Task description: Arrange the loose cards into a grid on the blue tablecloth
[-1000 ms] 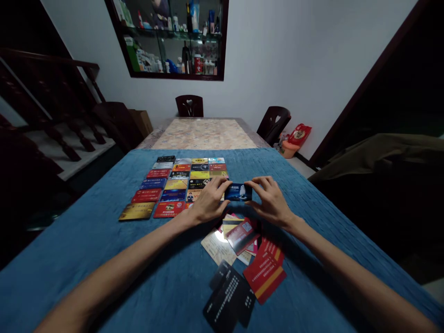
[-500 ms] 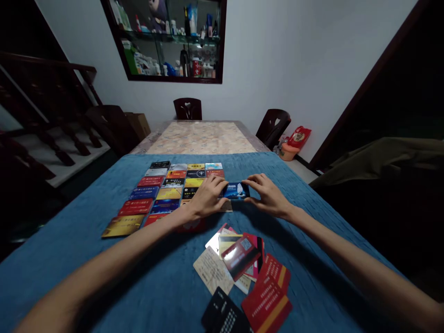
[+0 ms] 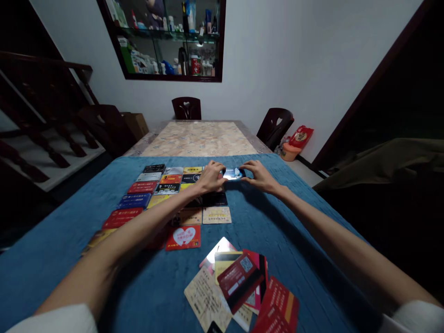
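Both my arms are stretched far forward, bare up to the short white sleeves near my shoulders. My forearms come together toward the middle. My left hand (image 3: 211,178) has the palm down, knuckles up, fingers bent and pinching at the tips. My right hand (image 3: 258,176) is opposite, also palm down, thumb and fingers pinching toward the left one. The two hands are near, not touching.

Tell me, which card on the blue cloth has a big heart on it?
The red card at the near end of the laid-out rows, beside the left forearm. It alone shows a big pale heart; its neighbours in the rows show none.
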A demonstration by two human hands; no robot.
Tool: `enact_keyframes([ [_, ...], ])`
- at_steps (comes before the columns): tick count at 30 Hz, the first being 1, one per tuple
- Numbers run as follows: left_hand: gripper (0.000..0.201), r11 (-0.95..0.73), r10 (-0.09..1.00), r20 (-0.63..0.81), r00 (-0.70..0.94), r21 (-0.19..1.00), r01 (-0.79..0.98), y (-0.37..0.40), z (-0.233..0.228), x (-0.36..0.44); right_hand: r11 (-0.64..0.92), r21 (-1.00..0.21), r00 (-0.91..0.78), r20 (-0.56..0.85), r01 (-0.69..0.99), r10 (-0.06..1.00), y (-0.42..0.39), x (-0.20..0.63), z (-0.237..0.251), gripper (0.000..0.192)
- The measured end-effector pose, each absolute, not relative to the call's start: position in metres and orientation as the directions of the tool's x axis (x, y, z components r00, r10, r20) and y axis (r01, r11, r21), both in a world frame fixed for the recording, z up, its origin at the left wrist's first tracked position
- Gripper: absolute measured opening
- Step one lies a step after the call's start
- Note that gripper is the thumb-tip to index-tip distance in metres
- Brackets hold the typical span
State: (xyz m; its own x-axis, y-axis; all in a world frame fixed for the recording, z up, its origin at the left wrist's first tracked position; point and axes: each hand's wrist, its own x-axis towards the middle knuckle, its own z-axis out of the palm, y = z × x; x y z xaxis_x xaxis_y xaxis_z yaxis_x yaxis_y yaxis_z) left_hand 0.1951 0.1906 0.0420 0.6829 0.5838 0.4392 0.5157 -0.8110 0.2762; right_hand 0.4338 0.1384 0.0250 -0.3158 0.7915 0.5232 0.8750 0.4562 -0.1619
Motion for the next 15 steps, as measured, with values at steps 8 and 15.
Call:
enact_keyframes([
  [8,0.034,-0.736,0.677,0.347,0.649,0.308,0.603,0.235,0.026,0.219,0.372,-0.256,-0.24,0.429,0.892,0.871,0.187,0.445,0.015,0.036],
  [15,0.03,-0.698,0.716,0.314,0.624,0.33,0.635,0.255,0.017,0.228,0.316,-0.299,-0.199,0.363,0.9,0.91,0.21,0.446,0.008,0.035],
])
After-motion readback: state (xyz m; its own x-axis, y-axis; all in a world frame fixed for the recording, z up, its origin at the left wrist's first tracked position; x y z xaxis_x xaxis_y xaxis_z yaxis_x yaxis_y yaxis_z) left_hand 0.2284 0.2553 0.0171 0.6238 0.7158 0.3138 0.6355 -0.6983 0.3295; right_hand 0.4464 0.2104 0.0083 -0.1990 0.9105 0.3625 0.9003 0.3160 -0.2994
